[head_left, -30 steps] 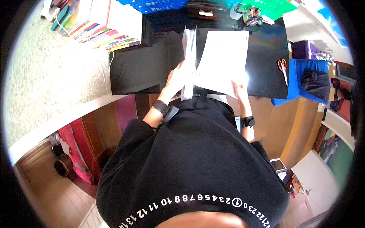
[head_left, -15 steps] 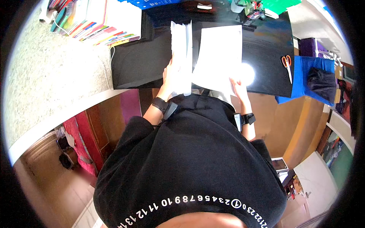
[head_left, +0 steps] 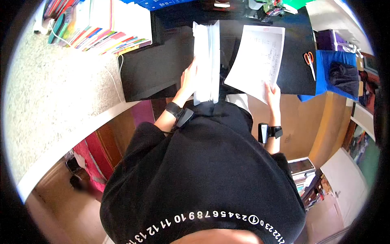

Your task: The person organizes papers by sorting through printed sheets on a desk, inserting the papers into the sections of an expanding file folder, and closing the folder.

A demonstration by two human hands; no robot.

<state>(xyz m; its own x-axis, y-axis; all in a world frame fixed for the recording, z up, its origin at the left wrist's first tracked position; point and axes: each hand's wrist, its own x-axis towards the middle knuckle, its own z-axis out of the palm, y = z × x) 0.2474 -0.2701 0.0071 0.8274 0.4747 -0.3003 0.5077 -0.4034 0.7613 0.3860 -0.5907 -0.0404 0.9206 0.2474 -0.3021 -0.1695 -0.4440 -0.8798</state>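
Left hand holds a paper stack; right hand pinches a sheet's near right corner; black desk shows between

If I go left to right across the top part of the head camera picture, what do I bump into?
Row of books → thick stack of papers → sheet with writing → orange-handled scissors → dark cloth bundle.
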